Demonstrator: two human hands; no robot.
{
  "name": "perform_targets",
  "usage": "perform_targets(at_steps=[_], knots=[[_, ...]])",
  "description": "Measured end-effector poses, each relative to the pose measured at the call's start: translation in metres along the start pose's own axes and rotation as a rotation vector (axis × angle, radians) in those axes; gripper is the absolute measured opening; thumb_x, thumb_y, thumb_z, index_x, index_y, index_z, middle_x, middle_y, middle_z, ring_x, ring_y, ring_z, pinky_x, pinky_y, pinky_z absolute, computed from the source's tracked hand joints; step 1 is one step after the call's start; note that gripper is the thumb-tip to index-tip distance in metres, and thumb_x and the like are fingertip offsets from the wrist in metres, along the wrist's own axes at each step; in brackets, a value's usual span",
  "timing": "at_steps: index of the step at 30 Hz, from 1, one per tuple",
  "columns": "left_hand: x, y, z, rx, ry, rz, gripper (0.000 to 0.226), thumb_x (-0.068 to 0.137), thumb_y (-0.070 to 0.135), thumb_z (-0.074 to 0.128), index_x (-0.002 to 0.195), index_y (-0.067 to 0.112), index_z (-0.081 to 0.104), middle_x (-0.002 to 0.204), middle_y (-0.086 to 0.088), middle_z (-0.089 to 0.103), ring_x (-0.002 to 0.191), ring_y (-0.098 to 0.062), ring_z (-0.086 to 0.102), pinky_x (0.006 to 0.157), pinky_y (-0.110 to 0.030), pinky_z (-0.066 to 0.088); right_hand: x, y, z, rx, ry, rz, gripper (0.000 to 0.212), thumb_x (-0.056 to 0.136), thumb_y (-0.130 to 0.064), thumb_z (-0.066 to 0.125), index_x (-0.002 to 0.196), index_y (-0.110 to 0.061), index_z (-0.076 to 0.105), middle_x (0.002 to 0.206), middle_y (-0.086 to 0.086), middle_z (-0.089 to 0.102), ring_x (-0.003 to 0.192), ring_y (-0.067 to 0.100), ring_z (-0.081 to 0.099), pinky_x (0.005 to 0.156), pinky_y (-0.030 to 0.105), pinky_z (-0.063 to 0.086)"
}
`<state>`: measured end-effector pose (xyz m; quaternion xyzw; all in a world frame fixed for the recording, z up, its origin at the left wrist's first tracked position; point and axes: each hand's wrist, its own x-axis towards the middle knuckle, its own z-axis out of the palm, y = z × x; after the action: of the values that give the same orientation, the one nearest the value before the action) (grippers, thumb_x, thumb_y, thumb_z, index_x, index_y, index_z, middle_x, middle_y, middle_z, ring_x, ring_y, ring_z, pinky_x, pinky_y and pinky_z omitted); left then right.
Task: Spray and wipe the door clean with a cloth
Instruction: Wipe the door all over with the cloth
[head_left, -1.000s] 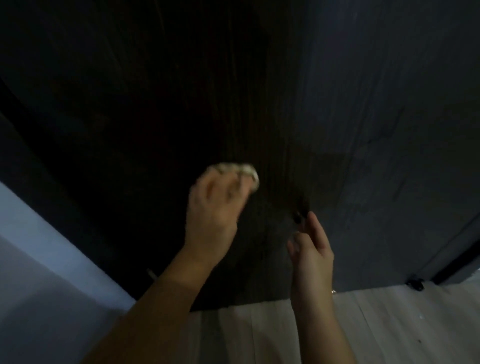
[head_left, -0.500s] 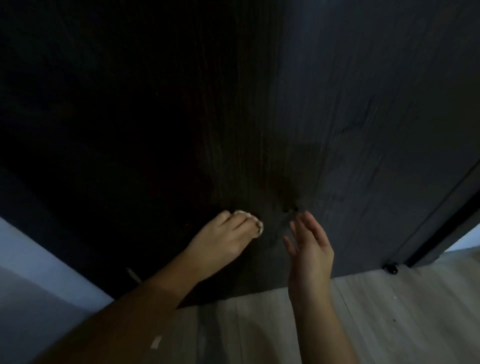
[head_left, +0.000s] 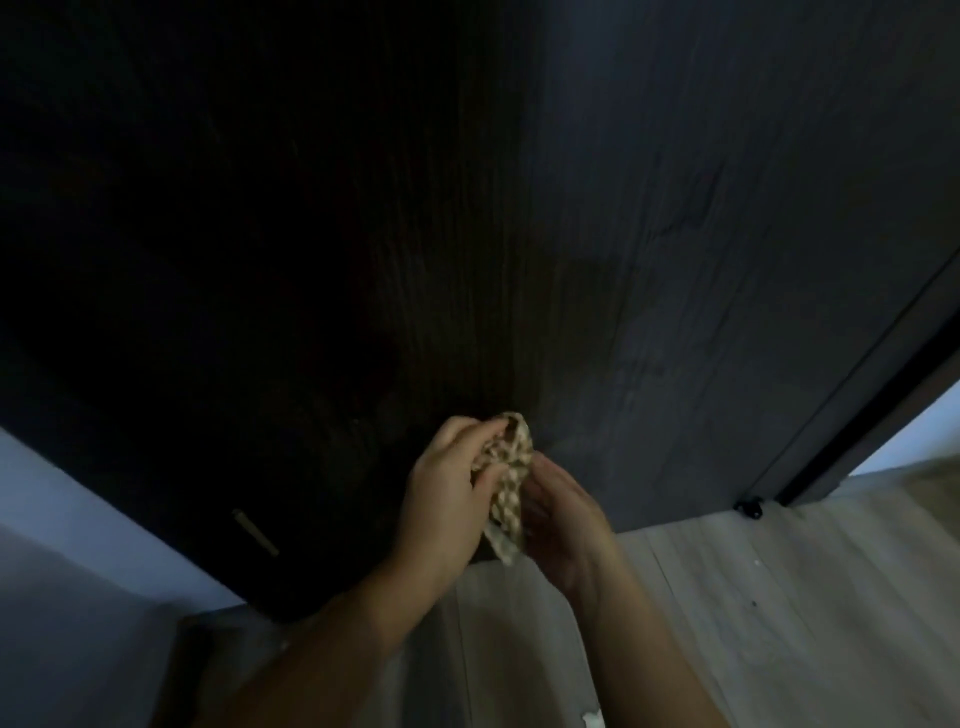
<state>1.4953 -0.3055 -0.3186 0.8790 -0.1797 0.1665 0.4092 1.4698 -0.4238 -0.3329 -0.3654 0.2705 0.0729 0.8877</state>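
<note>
A dark wood-grain door (head_left: 649, 234) fills most of the head view, its left half in deep shadow. Low in front of it, a checkered beige and white cloth (head_left: 510, 475) hangs bunched between my two hands. My left hand (head_left: 449, 493) grips the cloth's upper part with curled fingers and thumb. My right hand (head_left: 563, 512) is cupped against the cloth from the right, its fingers curled on the fabric. No spray bottle is in view.
Light wooden floor (head_left: 727, 597) runs below the door. A small black door stop (head_left: 748, 506) sits at the door's lower right corner. A pale wall (head_left: 78, 545) stands at the left, with a small metal fitting (head_left: 254, 532) on the door's dark edge.
My left hand came off the door with the cloth, after pressing it low on the panel. My right hand, open before, closed in and took hold of the cloth too.
</note>
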Motion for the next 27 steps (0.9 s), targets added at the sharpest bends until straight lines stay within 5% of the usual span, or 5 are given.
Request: perform_targets(at_steps=[3,9,14,20,27], knots=[[-0.016,-0.006,0.007,-0.156,0.007,-0.149,0.028,0.083,0.007,0.070,0.109,0.017,0.068,0.106,0.009,0.063,0.097,-0.004,0.061,0.088,-0.028,0.052,-0.002,0.007,0.003,0.020,-0.115,-0.015,0.030,0.097,-0.015,0.049,0.119,-0.002,0.063,0.118,0.024,0.065,0.109,0.034,0.062,0.101,0.048,0.045],[-0.014,-0.013,-0.009,-0.183,0.026,-0.225,0.027,0.085,0.005,0.067,0.111,0.012,0.069,0.101,0.013,0.056,0.093,-0.004,0.059,0.082,-0.012,0.048,-0.007,0.012,0.011,-0.117,-0.212,-0.156,0.029,0.093,-0.008,0.054,0.120,-0.004,0.063,0.116,0.018,0.068,0.109,0.029,0.065,0.095,0.038,0.052],[-0.018,-0.019,-0.032,-0.401,-0.030,-0.286,0.041,0.090,0.009,0.061,0.116,0.041,0.059,0.114,0.016,0.062,0.103,0.001,0.060,0.088,-0.019,0.051,-0.010,0.012,0.033,-0.408,0.165,-0.571,0.021,0.085,-0.005,0.067,0.105,-0.012,0.066,0.097,0.005,0.072,0.093,0.019,0.068,0.090,0.041,0.054],[-0.034,-0.061,-0.103,0.128,0.493,-0.315,0.054,0.083,0.005,0.063,0.133,0.021,0.050,0.147,-0.004,0.030,0.134,-0.021,0.033,0.109,-0.049,0.034,0.024,-0.007,0.038,-0.296,0.677,-0.912,0.020,0.077,-0.022,0.071,0.093,-0.029,0.060,0.107,0.005,0.061,0.096,0.017,0.062,0.091,0.040,0.052],[-0.044,-0.107,-0.125,0.473,0.454,-0.247,0.072,0.080,0.016,0.056,0.148,0.016,0.031,0.160,-0.010,0.006,0.147,-0.028,0.002,0.115,-0.058,0.012,0.017,0.088,0.110,-0.841,0.216,-1.191,0.017,0.080,-0.002,0.071,0.095,-0.011,0.071,0.103,-0.006,0.055,0.094,0.009,0.058,0.081,0.033,0.054]])
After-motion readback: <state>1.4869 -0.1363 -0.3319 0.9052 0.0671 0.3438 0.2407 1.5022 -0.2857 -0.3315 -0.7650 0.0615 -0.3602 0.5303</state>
